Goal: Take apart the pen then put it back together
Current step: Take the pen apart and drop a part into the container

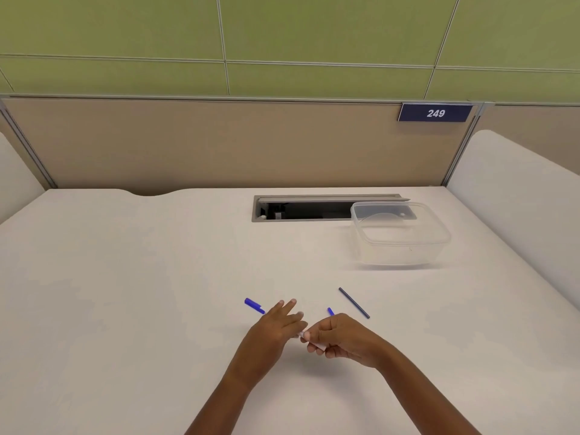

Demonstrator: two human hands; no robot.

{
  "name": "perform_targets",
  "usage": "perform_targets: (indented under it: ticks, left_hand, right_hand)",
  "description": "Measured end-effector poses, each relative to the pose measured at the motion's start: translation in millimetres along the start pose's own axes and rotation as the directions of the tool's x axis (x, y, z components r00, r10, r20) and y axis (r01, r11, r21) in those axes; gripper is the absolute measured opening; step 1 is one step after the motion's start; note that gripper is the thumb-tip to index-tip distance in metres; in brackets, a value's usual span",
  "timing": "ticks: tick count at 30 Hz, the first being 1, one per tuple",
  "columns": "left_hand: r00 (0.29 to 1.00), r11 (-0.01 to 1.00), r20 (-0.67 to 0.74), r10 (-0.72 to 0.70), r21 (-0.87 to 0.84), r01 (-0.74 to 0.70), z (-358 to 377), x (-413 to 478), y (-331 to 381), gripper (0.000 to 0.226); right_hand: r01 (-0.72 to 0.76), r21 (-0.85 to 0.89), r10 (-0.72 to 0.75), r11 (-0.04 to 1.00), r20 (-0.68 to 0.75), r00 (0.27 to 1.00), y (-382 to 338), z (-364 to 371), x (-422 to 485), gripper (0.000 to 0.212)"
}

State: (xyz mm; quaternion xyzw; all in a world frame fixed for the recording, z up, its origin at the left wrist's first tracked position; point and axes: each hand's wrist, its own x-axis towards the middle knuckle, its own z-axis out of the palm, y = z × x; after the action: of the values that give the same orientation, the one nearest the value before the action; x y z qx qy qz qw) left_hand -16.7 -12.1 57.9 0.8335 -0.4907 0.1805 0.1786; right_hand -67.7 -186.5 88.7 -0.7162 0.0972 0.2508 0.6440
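White desk (125,277) under beige partition, sign 249 (435,113), right hand (342,335) pinching clear pen barrel (317,344), left hand (276,328) fingers spread at its tip, blue cap (254,305) and ink refill (354,302) lying mid-desk, clear tub (400,235) near far right corner.

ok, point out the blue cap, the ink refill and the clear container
blue cap (254,305): head view, middle of its visible body, left of the left hand.
ink refill (354,302): head view, mid-length of the thin dark rod.
clear container (405,246): head view, near wall below the rim.

We are sitting at an office cubicle: a white desk (157,277), tan partition panel (219,142), cable tray (314,208), and number plate "249" (435,113).
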Motion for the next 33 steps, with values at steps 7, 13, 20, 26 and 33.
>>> perform_targets:
  ticks: [7,13,20,26,33]
  left_hand:
    - [0.989,0.99,-0.092,-0.116,0.069,0.123,3,1,2,0.065]
    - [0.888,0.877,-0.069,-0.456,0.139,0.461,7,-15,-5,0.052]
    - [0.718,0.745,0.203,-0.666,0.239,0.623,21,-30,-13,0.083]
    - [0.678,0.711,0.213,-0.703,0.2,0.674,25,-28,-18,0.061]
    - [0.712,0.723,0.122,-0.691,0.119,0.681,36,-29,-22,0.05]
  right_hand:
    - [-0.054,0.05,0.051,0.997,0.051,0.997,1,-2,3,0.012]
    - [0.068,0.169,-0.029,0.983,-0.223,0.974,4,1,15,0.007]
    - [0.269,-0.062,-0.261,0.961,-0.522,0.812,-2,5,29,0.019]
    - [0.282,-0.27,-0.388,0.921,-0.541,0.746,2,15,37,0.024]
    - [0.238,-0.372,-0.417,0.897,-0.536,0.734,10,21,42,0.006]
